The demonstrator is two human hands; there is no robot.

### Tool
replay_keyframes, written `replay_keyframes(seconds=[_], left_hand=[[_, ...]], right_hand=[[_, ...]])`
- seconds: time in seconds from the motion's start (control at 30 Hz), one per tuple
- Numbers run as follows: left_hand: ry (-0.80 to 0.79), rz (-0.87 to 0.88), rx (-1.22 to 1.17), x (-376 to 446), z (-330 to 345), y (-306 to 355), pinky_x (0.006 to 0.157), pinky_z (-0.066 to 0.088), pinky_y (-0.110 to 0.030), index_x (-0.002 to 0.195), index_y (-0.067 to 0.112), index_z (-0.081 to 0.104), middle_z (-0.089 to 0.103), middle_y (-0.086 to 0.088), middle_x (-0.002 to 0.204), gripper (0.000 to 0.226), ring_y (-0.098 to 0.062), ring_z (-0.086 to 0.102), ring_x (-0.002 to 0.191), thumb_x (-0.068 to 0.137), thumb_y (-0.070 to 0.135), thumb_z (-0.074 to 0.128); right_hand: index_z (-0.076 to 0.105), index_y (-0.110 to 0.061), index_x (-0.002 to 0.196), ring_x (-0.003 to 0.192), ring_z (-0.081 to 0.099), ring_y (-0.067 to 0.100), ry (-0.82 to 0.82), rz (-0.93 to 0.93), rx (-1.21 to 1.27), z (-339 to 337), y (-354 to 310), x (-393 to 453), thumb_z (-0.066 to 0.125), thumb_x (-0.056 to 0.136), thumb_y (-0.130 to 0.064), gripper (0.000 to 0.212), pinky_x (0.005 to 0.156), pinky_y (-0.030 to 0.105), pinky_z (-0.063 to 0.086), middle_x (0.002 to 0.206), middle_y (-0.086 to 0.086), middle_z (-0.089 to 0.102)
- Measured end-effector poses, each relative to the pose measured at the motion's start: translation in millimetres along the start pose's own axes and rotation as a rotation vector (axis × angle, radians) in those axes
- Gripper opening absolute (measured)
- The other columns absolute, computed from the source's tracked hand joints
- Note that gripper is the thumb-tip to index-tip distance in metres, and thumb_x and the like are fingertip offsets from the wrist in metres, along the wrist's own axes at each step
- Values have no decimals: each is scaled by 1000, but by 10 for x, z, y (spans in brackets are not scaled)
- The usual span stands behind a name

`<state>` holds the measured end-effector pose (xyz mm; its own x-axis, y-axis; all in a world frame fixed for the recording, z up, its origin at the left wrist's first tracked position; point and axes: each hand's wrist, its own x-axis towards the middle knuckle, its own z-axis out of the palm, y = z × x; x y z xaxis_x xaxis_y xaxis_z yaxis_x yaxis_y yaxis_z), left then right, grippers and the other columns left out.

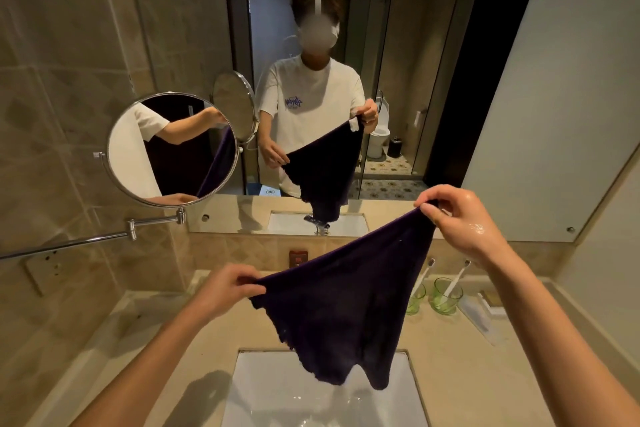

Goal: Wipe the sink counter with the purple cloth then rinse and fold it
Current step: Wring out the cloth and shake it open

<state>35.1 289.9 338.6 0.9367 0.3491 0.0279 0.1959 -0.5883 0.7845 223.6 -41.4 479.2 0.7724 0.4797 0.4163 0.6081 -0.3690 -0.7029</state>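
The dark purple cloth (343,308) hangs spread out in the air above the white sink (263,392). My left hand (225,291) pinches one top corner at the lower left. My right hand (457,218), wet and shiny, pinches the other top corner higher up on the right. The cloth's top edge slopes up from left to right, and its lower edge dangles over the basin. The beige stone counter (450,367) surrounds the sink. The cloth hides the tap.
Two green glasses with toothbrushes (445,295) stand at the counter's back right, beside packaged toiletries (479,319). A round swivel mirror (173,149) on an arm sticks out from the left tiled wall. The large wall mirror (398,80) shows a person holding the cloth.
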Motion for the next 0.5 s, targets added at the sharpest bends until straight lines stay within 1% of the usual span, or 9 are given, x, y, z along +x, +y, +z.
replay_keyframes(seconds=[0.07,0.1,0.17,0.2,0.27,0.37,0.43,0.5], left_hand=[[48,-16,-143,-13,-81,22,87,59,-43,88,13,79,78,-7,84,9,-24,75,85,89,7,72],[83,-23,-222,-14,-108,47,87,59,-43,89,8,78,78,-11,84,8,-29,74,87,90,5,70],[150,-51,-343,-10,-143,130,84,59,-38,93,5,78,78,-13,87,11,-33,73,91,92,4,67],[168,-66,-385,-4,-158,181,83,59,-36,94,6,78,78,-12,88,13,-31,73,93,93,3,65],[178,-64,-436,14,-205,295,84,58,-36,96,6,78,79,-11,92,16,-28,74,94,95,4,62],[248,1,-487,50,-315,488,84,60,-37,96,5,77,78,-12,92,17,-27,74,93,95,2,60],[305,69,-488,76,-368,649,80,61,-34,98,1,75,77,-14,91,17,-25,73,89,96,2,58],[347,121,-488,106,-387,812,75,59,-34,98,-4,72,72,-15,90,19,-22,68,83,99,2,54]], right_hand=[[71,-22,88,90,60,18,4,19,22,-82,49,8,60,98,-7,21,80,35,51,93,1,67],[71,-22,88,89,60,20,2,34,28,-115,79,7,59,99,-7,22,80,38,51,92,2,67],[72,-23,92,93,61,24,-14,69,40,-175,151,-1,57,100,-8,23,84,42,52,96,5,68],[73,-23,95,97,62,26,-21,85,45,-202,187,-5,57,101,-9,23,86,43,52,99,5,68],[74,-24,103,103,62,25,-37,107,50,-243,250,-24,55,102,-9,24,89,42,53,106,5,67],[74,-26,111,108,60,22,-53,116,-5,-253,312,-65,55,102,-7,29,94,42,52,113,4,65],[74,-25,106,107,59,20,-57,147,-40,-228,326,-95,54,102,-6,28,95,41,51,112,3,64],[73,-20,94,97,61,19,-54,165,5,-208,310,-120,51,102,-3,29,86,36,51,100,3,66]])
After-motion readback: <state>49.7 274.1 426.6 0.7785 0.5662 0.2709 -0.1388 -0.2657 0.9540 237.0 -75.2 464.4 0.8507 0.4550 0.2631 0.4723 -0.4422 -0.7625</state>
